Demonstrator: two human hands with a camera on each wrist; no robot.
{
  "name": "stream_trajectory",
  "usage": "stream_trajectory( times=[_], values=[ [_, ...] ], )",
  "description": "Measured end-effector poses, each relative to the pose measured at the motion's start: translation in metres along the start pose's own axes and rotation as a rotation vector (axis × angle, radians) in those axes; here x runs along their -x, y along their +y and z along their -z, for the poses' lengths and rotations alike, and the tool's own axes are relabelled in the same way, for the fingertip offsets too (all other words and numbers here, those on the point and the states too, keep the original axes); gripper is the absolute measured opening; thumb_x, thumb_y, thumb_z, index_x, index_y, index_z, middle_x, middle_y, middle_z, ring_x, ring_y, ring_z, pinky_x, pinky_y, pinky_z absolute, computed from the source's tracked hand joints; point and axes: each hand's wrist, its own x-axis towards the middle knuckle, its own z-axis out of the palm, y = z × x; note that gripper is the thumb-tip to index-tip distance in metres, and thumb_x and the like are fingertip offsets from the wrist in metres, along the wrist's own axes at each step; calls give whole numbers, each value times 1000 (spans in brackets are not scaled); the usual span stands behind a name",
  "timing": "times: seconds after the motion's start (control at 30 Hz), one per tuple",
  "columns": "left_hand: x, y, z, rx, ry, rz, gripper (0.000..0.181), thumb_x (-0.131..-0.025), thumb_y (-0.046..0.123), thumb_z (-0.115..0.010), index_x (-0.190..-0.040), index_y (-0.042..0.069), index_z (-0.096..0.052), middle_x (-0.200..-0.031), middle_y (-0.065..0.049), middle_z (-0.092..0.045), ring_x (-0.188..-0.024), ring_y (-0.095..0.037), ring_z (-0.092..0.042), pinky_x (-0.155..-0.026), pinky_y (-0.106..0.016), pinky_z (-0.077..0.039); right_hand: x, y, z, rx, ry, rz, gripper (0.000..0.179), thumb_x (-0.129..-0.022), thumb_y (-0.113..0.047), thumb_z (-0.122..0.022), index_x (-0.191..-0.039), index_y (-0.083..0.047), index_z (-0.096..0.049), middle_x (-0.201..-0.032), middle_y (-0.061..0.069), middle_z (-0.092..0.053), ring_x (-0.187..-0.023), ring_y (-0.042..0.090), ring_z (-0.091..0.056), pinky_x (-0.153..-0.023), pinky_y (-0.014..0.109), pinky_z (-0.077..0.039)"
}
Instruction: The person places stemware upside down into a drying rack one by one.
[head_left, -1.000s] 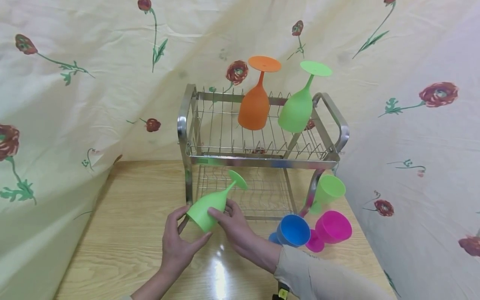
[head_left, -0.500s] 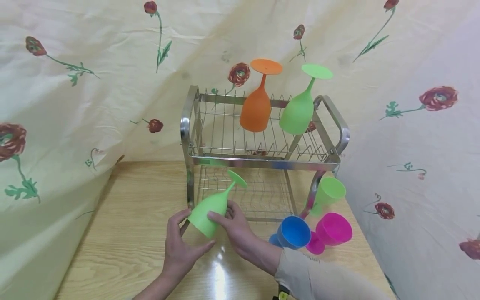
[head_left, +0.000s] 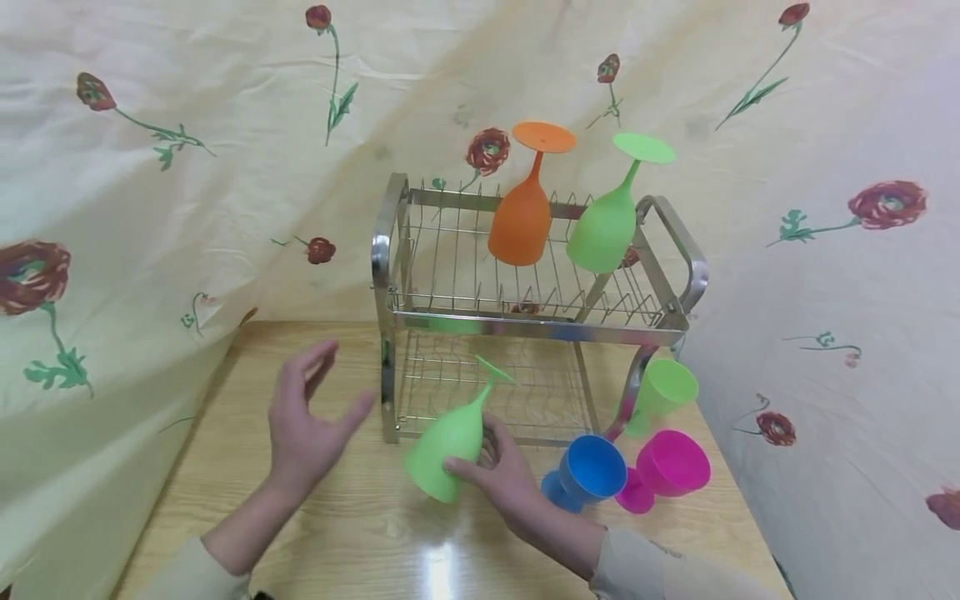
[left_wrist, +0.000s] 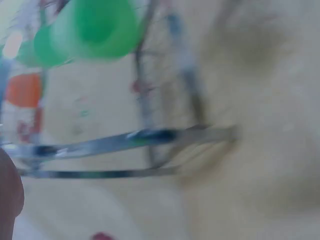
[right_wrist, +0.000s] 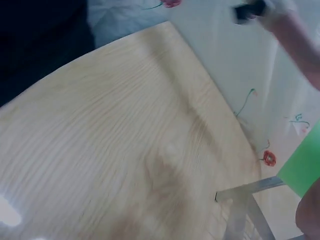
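My right hand [head_left: 506,475] holds a light green plastic goblet [head_left: 446,446] by its bowl, thumb on the near side. The goblet is tilted mouth-down, its foot toward the rack, over the table in front of the lower shelf. In the right wrist view, part of the green bowl [right_wrist: 302,162] shows at the right edge. Off to the left, my left hand [head_left: 307,417] is raised with thumb and fingers spread, apart from the goblet and holding nothing. The left wrist view is blurred and shows a green goblet [left_wrist: 107,30] beyond the rack bars.
A two-tier metal dish rack [head_left: 540,325] stands at the back. On its top tier an orange goblet [head_left: 521,221] and a green goblet [head_left: 606,229] rest upside down. Blue [head_left: 592,468], pink [head_left: 672,464] and green [head_left: 667,387] goblets stand at the right of the wooden table [head_left: 330,533].
My left hand has let go of the green goblet's rim and moved left. My right hand has shifted slightly right and down with the goblet, and the head view has turned a little.
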Motion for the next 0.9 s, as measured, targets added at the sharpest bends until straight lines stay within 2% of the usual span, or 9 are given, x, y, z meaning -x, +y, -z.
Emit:
stream_trajectory(
  times=[0.17,0.27,0.4,0.5,0.6,0.77,0.9],
  values=[
    [-62,13,-2,6,25,84,62,-86,4,-88,-142,-1,-61,-138,-8,-66,-129,-21,-61,-112,-30,-53,12,-7,12,89,-49,78,92,-90,-20,-87,-162,-8,-32,-161,17,-42,-155,43,-35,-126,56,-30],
    [-92,21,-6,-19,-15,187,57,-90,14,-89,-140,4,-64,-137,-7,-68,-127,-21,-64,-110,-31,-55,18,-19,17,137,-92,156,90,-89,-17,-88,-160,-9,-34,-158,13,-46,-154,36,-39,-128,54,-28],
    [-121,30,-10,-41,-92,301,57,-92,26,-88,-141,7,-65,-137,-8,-69,-126,-23,-66,-108,-32,-56,24,-41,23,183,-136,277,89,-87,-13,-89,-157,-7,-35,-155,12,-48,-149,33,-45,-127,57,-31],
    [-135,34,-12,-34,-122,363,58,-93,28,-87,-140,5,-64,-136,-11,-70,-124,-24,-68,-104,-32,-59,25,-61,29,220,-149,369,89,-86,-10,-89,-157,-6,-36,-155,14,-47,-147,35,-47,-124,56,-36],
    [-145,36,-13,-47,-137,416,58,-92,31,-87,-139,5,-65,-134,-12,-73,-121,-25,-72,-100,-32,-61,24,-83,35,252,-146,461,89,-84,-6,-89,-156,-5,-35,-155,15,-47,-146,37,-48,-121,49,-42],
    [-152,39,-14,-64,-158,459,56,-92,33,-87,-137,4,-67,-128,-12,-76,-115,-25,-74,-95,-31,-63,18,-128,43,280,-115,609,94,-79,-1,-91,-155,2,-37,-152,19,-50,-140,35,-52,-118,37,-47],
    [-154,38,-16,-86,-170,464,52,-92,32,-87,-132,4,-70,-124,-11,-77,-110,-23,-75,-91,-28,-63,8,-166,47,299,-73,652,95,-78,-2,-91,-155,3,-36,-153,16,-51,-139,31,-54,-116,34,-49]
  ],
)
